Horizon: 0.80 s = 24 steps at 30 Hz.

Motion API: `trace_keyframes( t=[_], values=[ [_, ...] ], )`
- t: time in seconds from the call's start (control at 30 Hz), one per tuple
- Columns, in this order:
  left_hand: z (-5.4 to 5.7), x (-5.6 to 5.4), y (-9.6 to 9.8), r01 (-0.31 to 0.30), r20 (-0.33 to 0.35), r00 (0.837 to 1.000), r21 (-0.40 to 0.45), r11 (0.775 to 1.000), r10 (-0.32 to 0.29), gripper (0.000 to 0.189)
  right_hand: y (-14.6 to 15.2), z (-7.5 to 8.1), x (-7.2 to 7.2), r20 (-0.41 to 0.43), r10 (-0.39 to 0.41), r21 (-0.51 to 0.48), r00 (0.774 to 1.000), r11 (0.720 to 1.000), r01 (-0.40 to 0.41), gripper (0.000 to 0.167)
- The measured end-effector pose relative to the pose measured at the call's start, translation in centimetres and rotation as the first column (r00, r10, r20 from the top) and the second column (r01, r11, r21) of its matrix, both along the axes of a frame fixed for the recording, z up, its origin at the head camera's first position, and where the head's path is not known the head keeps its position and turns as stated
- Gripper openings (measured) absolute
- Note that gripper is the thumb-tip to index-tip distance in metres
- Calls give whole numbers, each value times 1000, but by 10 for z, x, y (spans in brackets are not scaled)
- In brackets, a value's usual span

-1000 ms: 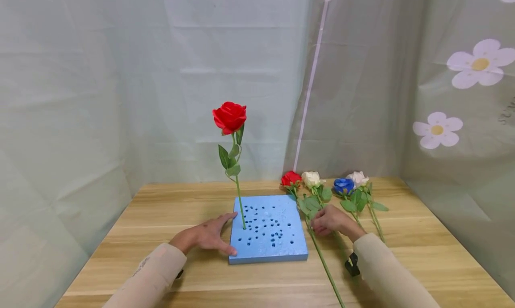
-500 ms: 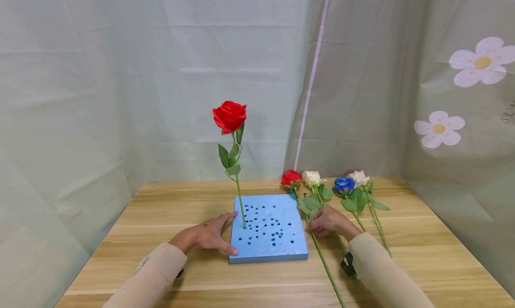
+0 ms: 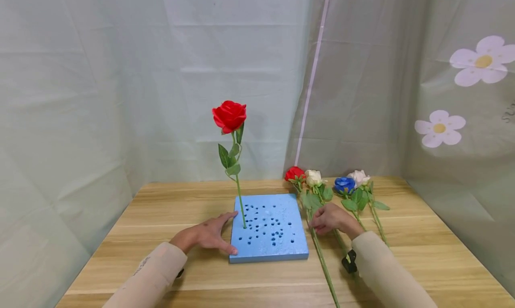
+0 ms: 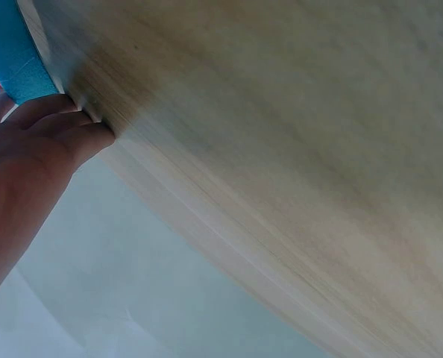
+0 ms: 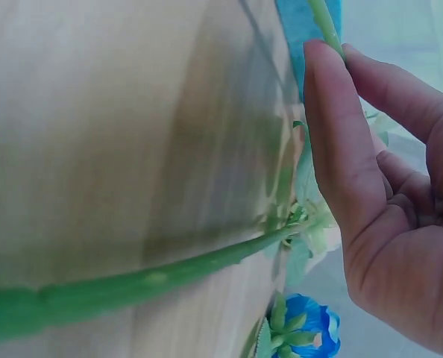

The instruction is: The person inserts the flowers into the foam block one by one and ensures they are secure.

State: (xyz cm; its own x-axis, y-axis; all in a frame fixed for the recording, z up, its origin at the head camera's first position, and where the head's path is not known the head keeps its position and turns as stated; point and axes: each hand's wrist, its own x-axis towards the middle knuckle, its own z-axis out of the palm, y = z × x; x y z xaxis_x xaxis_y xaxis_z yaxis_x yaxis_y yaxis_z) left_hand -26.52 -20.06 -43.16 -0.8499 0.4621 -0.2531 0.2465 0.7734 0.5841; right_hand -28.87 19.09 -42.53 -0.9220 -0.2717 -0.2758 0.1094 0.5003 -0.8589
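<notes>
Now pinching the lower red rose (image 3: 295,174), with a snag to fear

Held by the stem between thumb and finger of the right hand (image 3: 331,217), just right of the blue block (image 3: 265,258), bloom toward the back edge of the table (image 3: 209,281). Could catch leaves (image 3: 311,202) on the neighbouring cream rose (image 3: 314,177) and drag it along, crowded this close; could also twirl top-heavy if pinched too lightly. Over at the block's left edge, touched by the left hand (image 3: 209,233), fingers spread wide. Might topple the standing red rose (image 3: 229,117) if knocked, being so tall in its hole. Farther right, past the blue rose (image 3: 344,185) and pale pink rose (image 3: 359,177), out across bare wood grain. Behind it all, creased pale cloth (image 3: 225,53), with printed daisies (image 3: 483,61) at right.
</notes>
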Motion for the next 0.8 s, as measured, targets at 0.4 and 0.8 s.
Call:
trace_keyframes(
  t=[0.4,0.8],
  values=[
    [1,0,1,-13,12,1000,-17,1000,13,118,4,14,-5,-31,37,-53,999,998,-39,12],
    [-1,0,0,-1,2,1000,-4,1000,1,118,4,33,-3,-82,38,-50,996,998,-42,8]
  ],
)
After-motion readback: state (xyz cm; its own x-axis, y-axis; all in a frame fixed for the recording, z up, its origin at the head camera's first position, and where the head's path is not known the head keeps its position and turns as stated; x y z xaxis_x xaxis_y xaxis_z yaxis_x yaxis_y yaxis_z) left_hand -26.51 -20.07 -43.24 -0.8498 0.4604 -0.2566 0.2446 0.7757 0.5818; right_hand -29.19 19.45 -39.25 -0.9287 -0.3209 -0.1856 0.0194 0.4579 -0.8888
